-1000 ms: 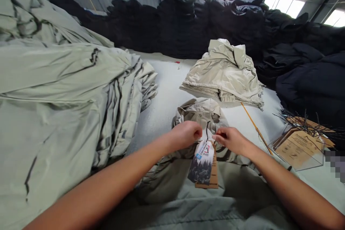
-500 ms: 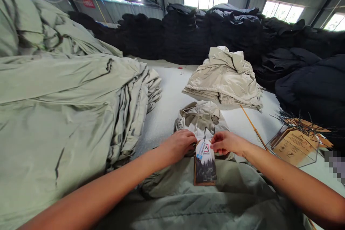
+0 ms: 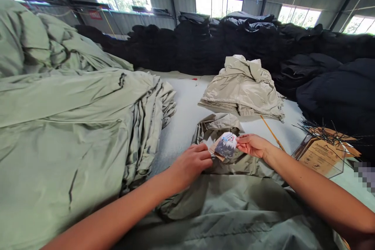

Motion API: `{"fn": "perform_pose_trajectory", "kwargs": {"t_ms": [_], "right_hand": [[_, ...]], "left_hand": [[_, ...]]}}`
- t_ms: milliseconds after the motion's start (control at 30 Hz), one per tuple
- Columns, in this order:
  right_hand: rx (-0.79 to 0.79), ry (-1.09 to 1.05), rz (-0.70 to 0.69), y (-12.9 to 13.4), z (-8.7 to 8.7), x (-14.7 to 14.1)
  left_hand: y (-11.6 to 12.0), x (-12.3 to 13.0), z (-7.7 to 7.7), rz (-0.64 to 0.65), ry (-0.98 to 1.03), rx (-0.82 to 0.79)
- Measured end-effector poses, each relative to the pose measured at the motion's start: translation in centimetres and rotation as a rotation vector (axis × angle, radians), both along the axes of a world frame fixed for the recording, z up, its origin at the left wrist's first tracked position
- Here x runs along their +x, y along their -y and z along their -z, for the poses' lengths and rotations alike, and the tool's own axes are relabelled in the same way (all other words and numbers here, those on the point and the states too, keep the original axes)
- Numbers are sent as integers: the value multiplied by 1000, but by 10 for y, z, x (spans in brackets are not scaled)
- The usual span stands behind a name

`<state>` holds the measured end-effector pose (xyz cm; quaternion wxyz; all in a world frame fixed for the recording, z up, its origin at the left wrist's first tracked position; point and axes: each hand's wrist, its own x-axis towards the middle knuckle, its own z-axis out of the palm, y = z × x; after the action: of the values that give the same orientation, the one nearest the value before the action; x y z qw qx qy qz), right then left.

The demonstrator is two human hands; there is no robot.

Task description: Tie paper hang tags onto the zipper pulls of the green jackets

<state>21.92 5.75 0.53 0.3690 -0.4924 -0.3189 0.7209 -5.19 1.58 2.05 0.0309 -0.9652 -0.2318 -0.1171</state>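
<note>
My right hand (image 3: 252, 145) pinches the upper right corner of a hang tag (image 3: 225, 147), a white card printed with dark trees, with a brown card (image 3: 216, 149) fanned out behind it. The tags are tilted above the neck of an olive-beige hooded jacket (image 3: 234, 199) spread in front of me. Just left of the tags, my left hand (image 3: 195, 164) is closed near the jacket's collar, fingers curled down; what they hold is hidden. Beyond both hands lies the jacket's hood (image 3: 218, 121).
A tall heap of pale green garments (image 3: 73, 136) fills the left side. Folded beige jackets (image 3: 241, 86) are stacked farther back on the white table (image 3: 181, 103). At right, a clear holder carries brown tags (image 3: 320, 158) and black strings (image 3: 328, 134). Dark garment piles (image 3: 199, 47) line the back.
The hang tags have swung up from hanging flat and now tilt with the brown card spread leftward. My right hand moved slightly right and up; my left hand moved slightly left and down.
</note>
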Motion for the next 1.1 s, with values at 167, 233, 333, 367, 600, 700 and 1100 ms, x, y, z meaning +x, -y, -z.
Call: {"fn": "perform_pose_trajectory", "kwargs": {"t_ms": [167,233,333,367,600,700,1100], "right_hand": [[-1,11,28,-8,-1,-9],[3,27,29,-12,-2,-13],[22,55,30,-17,-4,-17],[30,66,30,-18,-5,-19],[114,152,-15,-16,-5,-14],[188,187,-53,-14,-3,-6],[362,393,-591,-9,-8,-20]], "left_hand": [[8,-12,-7,125,-68,77],[8,-14,-7,134,-77,109],[7,-12,-5,151,-80,161],[6,-11,-5,159,-80,173],[1,-16,-6,71,-83,195],[-2,-17,-15,-80,-93,141],[-23,14,-21,-274,-43,-6]]}}
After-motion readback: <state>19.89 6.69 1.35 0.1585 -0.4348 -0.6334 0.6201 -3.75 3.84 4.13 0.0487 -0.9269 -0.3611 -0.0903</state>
